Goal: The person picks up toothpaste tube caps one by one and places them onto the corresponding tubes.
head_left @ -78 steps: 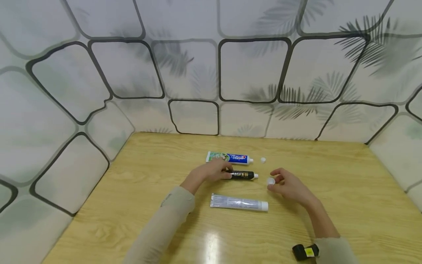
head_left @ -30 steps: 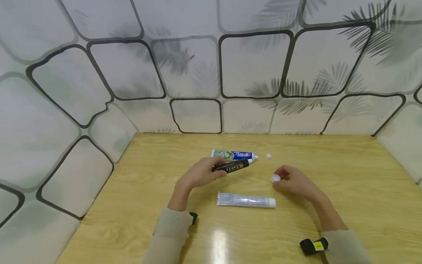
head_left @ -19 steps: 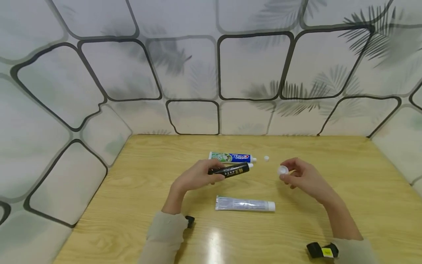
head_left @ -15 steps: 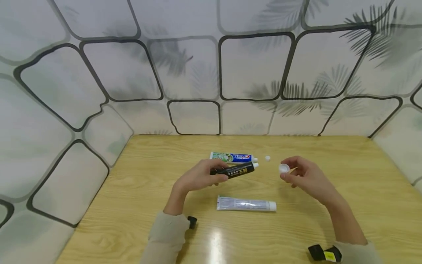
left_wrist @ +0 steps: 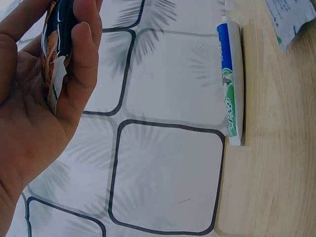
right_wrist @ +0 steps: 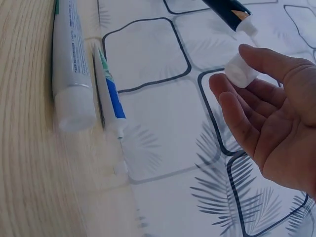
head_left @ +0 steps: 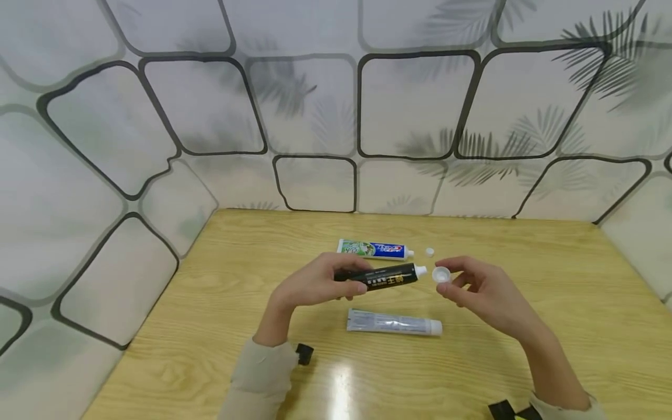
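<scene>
My left hand grips a black toothpaste tube by its tail end, off the table, with its bare white nozzle pointing right. In my right hand, thumb and fingers pinch a white cap, its hollow side visible in the head view. A small gap separates cap and nozzle. The right wrist view also shows the cap apart from the black tube's nozzle. The left wrist view shows fingers curled round the tube, whose front end is cut off.
A green and blue toothpaste tube lies uncapped at the back, with a small white cap just right of its nozzle. Nearer the front lies a silvery toothpaste tube with its cap on. Patterned panels enclose the wooden table.
The left hand has lifted the black tube from the table and brought it rightward. The right hand has raised the white cap and moved it toward the nozzle.
</scene>
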`<action>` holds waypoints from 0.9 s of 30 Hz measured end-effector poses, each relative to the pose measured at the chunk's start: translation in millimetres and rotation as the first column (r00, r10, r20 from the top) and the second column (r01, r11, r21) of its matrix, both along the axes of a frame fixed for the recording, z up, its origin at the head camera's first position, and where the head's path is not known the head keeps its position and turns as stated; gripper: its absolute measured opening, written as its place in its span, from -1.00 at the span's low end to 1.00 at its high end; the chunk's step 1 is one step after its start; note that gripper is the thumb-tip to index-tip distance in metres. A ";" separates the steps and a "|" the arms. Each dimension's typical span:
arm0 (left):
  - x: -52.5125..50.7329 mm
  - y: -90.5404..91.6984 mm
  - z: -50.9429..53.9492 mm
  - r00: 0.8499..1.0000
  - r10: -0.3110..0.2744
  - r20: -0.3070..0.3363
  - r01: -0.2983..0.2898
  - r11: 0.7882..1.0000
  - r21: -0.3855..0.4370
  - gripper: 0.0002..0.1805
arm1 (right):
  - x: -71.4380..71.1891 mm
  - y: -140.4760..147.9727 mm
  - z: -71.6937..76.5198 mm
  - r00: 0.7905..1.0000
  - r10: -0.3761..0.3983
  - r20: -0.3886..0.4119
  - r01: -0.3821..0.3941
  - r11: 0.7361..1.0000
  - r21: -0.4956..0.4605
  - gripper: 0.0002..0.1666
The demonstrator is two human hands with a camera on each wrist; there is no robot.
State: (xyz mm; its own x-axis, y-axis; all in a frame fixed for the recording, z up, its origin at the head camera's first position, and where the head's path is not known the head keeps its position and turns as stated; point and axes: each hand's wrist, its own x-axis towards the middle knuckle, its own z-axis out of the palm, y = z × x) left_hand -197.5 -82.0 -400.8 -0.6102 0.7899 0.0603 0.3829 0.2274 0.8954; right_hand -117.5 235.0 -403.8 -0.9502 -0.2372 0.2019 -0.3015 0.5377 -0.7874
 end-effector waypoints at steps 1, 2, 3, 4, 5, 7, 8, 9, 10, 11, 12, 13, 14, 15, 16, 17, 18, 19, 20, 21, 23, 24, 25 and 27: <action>1.0 -0.9 1.3 1.000 0.001 0.001 -0.001 1.000 0.003 -0.69 | 0.7 -0.8 0.8 1.000 -0.004 0.003 0.004 1.000 -0.005 -0.59; 1.4 -1.7 2.0 1.000 0.002 0.001 -0.002 1.000 0.006 -0.69 | 1.4 -1.6 1.7 1.000 -0.007 0.009 0.007 1.000 -0.013 -0.58; 1.4 -2.3 2.3 1.000 0.002 0.003 -0.002 1.000 0.010 -0.69 | 1.9 -2.4 2.4 1.000 -0.010 0.012 0.010 1.000 -0.023 -0.57; 1.5 -2.7 2.7 1.000 0.001 0.001 -0.001 1.000 0.012 -0.69 | 2.6 -2.9 3.1 1.000 -0.012 0.015 0.012 0.999 -0.035 -0.56; 1.6 -3.1 3.4 1.000 0.000 0.000 0.000 1.000 0.012 -0.69 | 3.3 -3.3 3.6 1.000 -0.013 0.016 0.014 0.999 -0.046 -0.55; 1.5 -3.4 4.2 1.000 -0.003 -0.001 0.003 1.000 0.013 -0.69 | 4.7 -3.9 4.6 1.000 -0.017 0.018 0.018 0.998 -0.065 -0.55; 1.3 -3.4 4.4 1.000 -0.005 0.000 0.005 1.000 0.013 -0.68 | 5.6 -3.9 5.1 1.000 -0.020 0.018 0.021 0.998 -0.066 -0.56; 1.0 -3.2 4.5 1.000 -0.009 0.003 0.009 1.000 0.015 -0.68 | 6.3 -3.8 5.5 1.000 -0.024 0.016 0.025 0.998 -0.065 -0.57; 1.1 -3.2 5.2 1.000 -0.011 0.003 0.011 1.000 0.013 -0.67 | 7.0 -3.7 6.1 1.000 -0.027 0.014 0.028 0.998 -0.064 -0.58; 0.9 -3.2 5.4 1.000 -0.014 0.007 0.014 1.000 0.015 -0.66 | 7.6 -3.5 6.6 0.999 -0.031 0.010 0.031 0.998 -0.062 -0.60; 0.8 -3.3 5.7 1.000 -0.016 0.009 0.016 1.000 0.018 -0.65 | 7.9 -3.4 7.1 0.999 -0.033 0.006 0.033 0.998 -0.061 -0.61; 1.0 -3.6 6.2 1.000 -0.017 0.010 0.017 1.000 0.019 -0.64 | 8.1 -3.3 7.7 0.999 -0.035 0.000 0.035 0.998 -0.058 -0.63; 0.9 -4.0 6.2 1.000 -0.018 0.011 0.018 1.000 0.021 -0.64 | 8.2 -3.4 8.0 0.999 -0.032 -0.007 0.031 0.998 -0.060 -0.64; 1.1 -4.4 6.6 1.000 -0.019 0.011 0.019 1.000 0.024 -0.63 | 8.1 -3.7 8.4 1.000 -0.027 -0.016 0.026 0.998 -0.065 -0.65; 1.3 -5.0 6.8 1.000 -0.019 0.010 0.019 1.000 0.025 -0.63 | 7.9 -4.1 8.7 0.999 -0.023 -0.025 0.022 0.997 -0.069 -0.65; 1.5 -5.6 6.7 1.000 -0.021 0.009 0.020 0.999 0.027 -0.63 | 7.8 -4.4 8.9 0.999 -0.020 -0.033 0.018 0.997 -0.071 -0.66; 1.9 -6.1 6.8 1.000 -0.022 0.006 0.022 0.999 0.026 -0.62 | 7.9 -4.8 9.0 0.999 -0.016 -0.040 0.013 0.997 -0.073 -0.66; 2.3 -6.5 6.9 1.000 -0.025 0.006 0.025 0.999 0.026 -0.62 | 8.0 -5.2 9.1 0.999 -0.013 -0.046 0.010 0.997 -0.074 -0.66; 2.5 -6.7 6.9 1.000 -0.028 0.007 0.028 0.999 0.027 -0.62 | 8.2 -5.6 9.2 0.999 -0.010 -0.050 0.006 0.997 -0.077 -0.66; 3.0 -6.8 7.0 0.999 -0.031 0.008 0.031 0.999 0.027 -0.61 | 8.5 -5.9 9.3 0.998 -0.009 -0.057 0.005 0.997 -0.075 -0.66; 4.0 -7.4 6.9 0.999 -0.039 0.013 0.039 0.999 0.030 -0.61 | 9.4 -7.1 9.0 0.998 -0.006 -0.067 0.001 0.997 -0.073 -0.66; 4.4 -7.5 6.9 0.999 -0.041 0.015 0.041 0.999 0.032 -0.61 | 9.7 -7.7 8.9 0.997 -0.005 -0.072 -0.001 0.997 -0.073 -0.66; 4.9 -7.5 7.1 0.999 -0.044 0.018 0.043 0.998 0.035 -0.60 | 10.1 -8.3 9.0 0.997 -0.005 -0.076 -0.001 0.997 -0.071 -0.66; 5.7 -7.6 7.1 0.999 -0.048 0.022 0.047 0.998 0.039 -0.61 | 11.0 -9.8 9.3 0.997 -0.003 -0.080 -0.002 0.998 -0.070 -0.66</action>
